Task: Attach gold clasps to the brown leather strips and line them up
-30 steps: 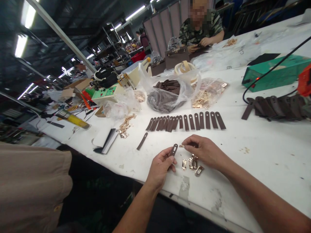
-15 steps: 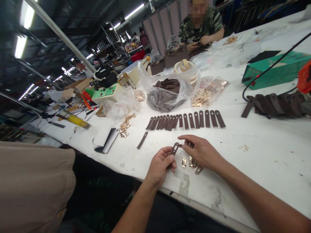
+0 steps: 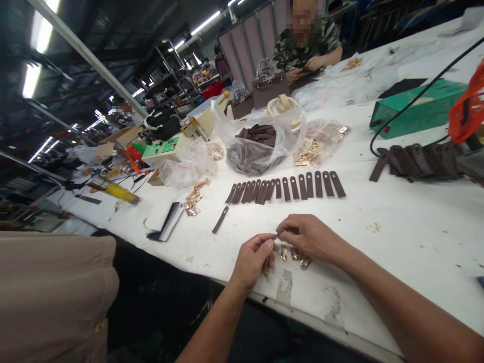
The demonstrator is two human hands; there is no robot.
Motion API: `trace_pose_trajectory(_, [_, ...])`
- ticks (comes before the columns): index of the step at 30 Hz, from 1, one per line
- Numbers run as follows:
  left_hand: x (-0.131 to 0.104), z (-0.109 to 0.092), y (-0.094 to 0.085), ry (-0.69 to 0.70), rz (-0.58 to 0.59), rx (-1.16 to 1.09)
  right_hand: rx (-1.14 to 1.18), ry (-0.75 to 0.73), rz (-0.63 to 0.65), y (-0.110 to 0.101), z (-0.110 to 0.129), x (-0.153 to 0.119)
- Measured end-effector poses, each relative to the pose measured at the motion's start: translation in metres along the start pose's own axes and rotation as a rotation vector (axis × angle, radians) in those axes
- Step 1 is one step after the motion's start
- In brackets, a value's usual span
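My left hand pinches a small dark brown strap between thumb and fingers. The fingers of my right hand are closed on the strap's other end, close to the left fingertips. Gold metal pieces lie on the white table just below the right hand. Beyond the hands stretches a row of brown straps with slotted ends. One single strap lies apart to the left of the hands.
Behind the row are a plastic bag of brown pieces and a bag of gold parts. A green box and piled straps are at right. Across the table sits a person.
My right fingers have closed onto the strap held by my left hand. The strap has turned and now shows edge-on. The view has shifted slightly.
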State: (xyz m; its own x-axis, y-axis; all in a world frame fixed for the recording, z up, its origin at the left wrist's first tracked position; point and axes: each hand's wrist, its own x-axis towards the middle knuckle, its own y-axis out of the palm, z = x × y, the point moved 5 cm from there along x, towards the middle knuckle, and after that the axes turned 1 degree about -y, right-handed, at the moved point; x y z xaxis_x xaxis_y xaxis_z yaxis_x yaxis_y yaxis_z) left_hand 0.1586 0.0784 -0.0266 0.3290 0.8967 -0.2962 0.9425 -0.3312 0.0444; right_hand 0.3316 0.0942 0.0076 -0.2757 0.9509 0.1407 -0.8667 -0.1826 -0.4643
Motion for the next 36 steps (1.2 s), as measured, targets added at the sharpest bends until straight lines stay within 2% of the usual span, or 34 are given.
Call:
trace_pose_trajectory(3, [-0.001,0.003,0.003,-0.016,0.018,0.051,0.14,0.134,0.018,0.002,-0.009,-0.001])
trace_pose_trajectory(6, [0.0,0.004,0.003,-0.056,0.033,0.011,0.262,0.209,-0.058,0.001,-0.019,0.001])
trace_pose_trajectory(9, [0.002,0.005,0.001,-0.078,0.023,-0.053,0.311,0.207,-0.164,-0.005,-0.024,0.002])
trace_pose_trajectory(13, [0.003,0.005,0.0,-0.082,0.009,-0.084,0.357,0.207,-0.243,-0.015,-0.021,0.002])
trace_pose_trajectory(19, [0.003,0.004,0.0,-0.074,0.012,-0.098,0.48,0.219,-0.293,-0.018,-0.018,0.001])
trace_pose_trajectory(27, [0.004,0.003,0.0,-0.067,0.024,-0.093,0.289,0.203,-0.281,-0.014,-0.016,0.0])
trace_pose_trajectory(36, [0.004,0.005,-0.002,-0.072,0.035,-0.128,0.083,0.061,-0.206,-0.006,-0.004,0.001])
